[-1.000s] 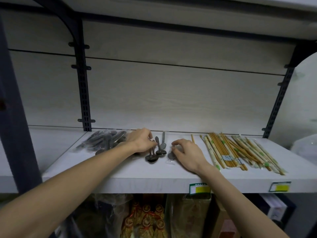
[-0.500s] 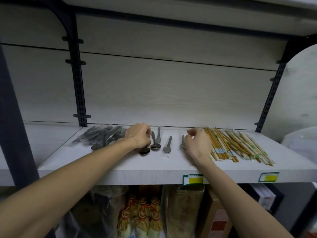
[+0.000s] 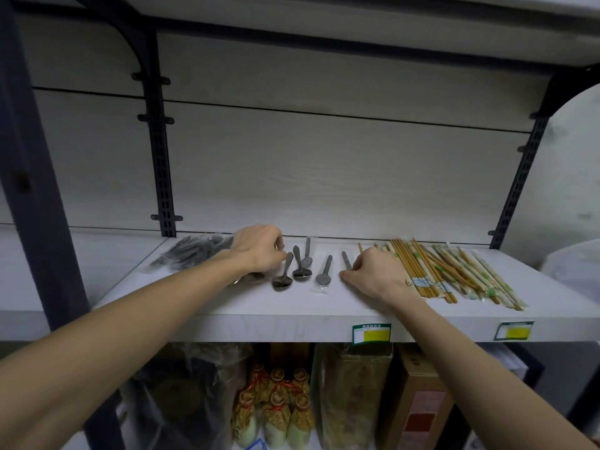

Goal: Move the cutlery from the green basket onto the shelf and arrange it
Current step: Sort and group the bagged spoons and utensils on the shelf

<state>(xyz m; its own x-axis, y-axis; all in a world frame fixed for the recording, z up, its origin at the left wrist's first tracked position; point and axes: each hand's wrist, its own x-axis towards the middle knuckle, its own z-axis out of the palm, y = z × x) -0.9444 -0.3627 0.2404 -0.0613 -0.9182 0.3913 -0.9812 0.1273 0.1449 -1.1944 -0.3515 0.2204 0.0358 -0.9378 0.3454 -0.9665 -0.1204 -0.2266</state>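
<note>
We see both hands on the pale shelf (image 3: 227,306), reaching in over its front edge. Our left hand (image 3: 258,251) has its fingers curled, pinching the handle of a dark spoon (image 3: 283,277) whose bowl points toward the front edge. Just beside it lie two more spoons (image 3: 302,266), overlapping, then a single wrapped spoon (image 3: 323,274) a little apart. Our right hand (image 3: 373,274) curls its fingertips onto another piece of cutlery (image 3: 346,260), mostly hidden beneath it. Near the shelf's left end sits a bag of dark cutlery (image 3: 191,253), partly behind our left wrist. Toward the right end, bundled chopsticks (image 3: 444,274) fan out, touching our right hand.
</note>
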